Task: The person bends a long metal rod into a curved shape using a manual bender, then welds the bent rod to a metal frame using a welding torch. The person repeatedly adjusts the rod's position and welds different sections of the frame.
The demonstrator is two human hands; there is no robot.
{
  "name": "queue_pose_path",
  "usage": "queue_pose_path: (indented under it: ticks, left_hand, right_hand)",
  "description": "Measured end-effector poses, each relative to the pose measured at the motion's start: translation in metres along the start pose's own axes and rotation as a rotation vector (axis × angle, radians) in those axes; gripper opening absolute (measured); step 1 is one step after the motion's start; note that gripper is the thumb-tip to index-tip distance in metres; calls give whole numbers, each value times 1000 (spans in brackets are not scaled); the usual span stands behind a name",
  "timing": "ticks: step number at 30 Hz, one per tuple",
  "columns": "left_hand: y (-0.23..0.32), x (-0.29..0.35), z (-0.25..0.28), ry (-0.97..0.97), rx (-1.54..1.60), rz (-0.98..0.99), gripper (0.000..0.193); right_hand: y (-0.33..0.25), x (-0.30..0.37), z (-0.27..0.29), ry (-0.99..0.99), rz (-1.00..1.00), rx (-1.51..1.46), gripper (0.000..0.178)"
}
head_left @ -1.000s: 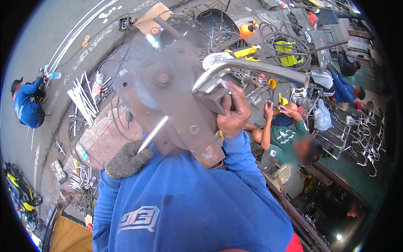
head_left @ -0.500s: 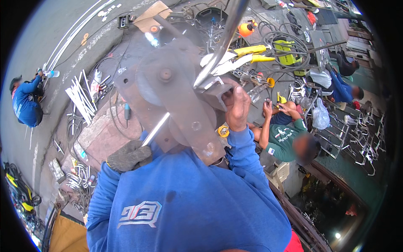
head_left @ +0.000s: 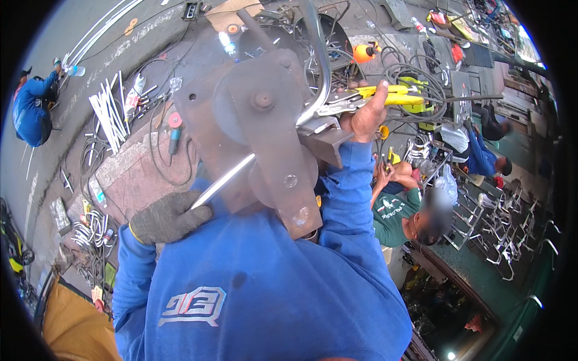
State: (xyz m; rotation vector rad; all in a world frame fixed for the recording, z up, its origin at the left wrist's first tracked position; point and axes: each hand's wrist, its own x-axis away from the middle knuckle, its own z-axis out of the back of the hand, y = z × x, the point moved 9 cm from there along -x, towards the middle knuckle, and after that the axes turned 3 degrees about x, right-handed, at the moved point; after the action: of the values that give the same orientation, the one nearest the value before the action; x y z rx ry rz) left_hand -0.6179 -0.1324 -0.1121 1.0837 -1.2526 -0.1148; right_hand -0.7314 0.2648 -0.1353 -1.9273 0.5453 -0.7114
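Observation:
My left hand (head_left: pixel 171 218), in a dark knit work glove, is wrapped around one end of a shiny metal tube (head_left: pixel 224 180). The tube runs under the arm of a rusty steel bending jig (head_left: pixel 232 123) with round rollers. Beyond the jig, a curved stretch of tube (head_left: pixel 325 66) rises toward the far edge. My bare right hand (head_left: pixel 368 119) is closed on the yellow handles of locking pliers (head_left: pixel 404 96), thumb on top. Their jaws lie at a steel angle piece (head_left: pixel 325 143) beside the tube; the exact grip is hidden.
At left lie an angle grinder (head_left: pixel 174 133) with a cord and cut white tubes (head_left: pixel 109 111). Coiled cables (head_left: pixel 415 69) and an orange spray bottle (head_left: pixel 363 53) lie beyond. A person in green (head_left: pixel 394 216) sits close at right; another in blue (head_left: pixel 33 111) crouches far left.
My right hand has moved from the angle piece to the pliers' handles. My gloved left hand has shifted left with its grip on the tube. The view has turned somewhat.

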Motion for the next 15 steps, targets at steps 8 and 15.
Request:
queue_pose_path:
  ticks: [8, 15]
  left_hand:
    - [31, 14, 3, 531, -567, -141, 32]
    - [30, 14, 5, 564, -496, -149, 28]
  right_hand:
    - [-15, 9, -23, 27, 64, -147, 32]
    - [-4, 1, -10, 18, -8, -151, 30]
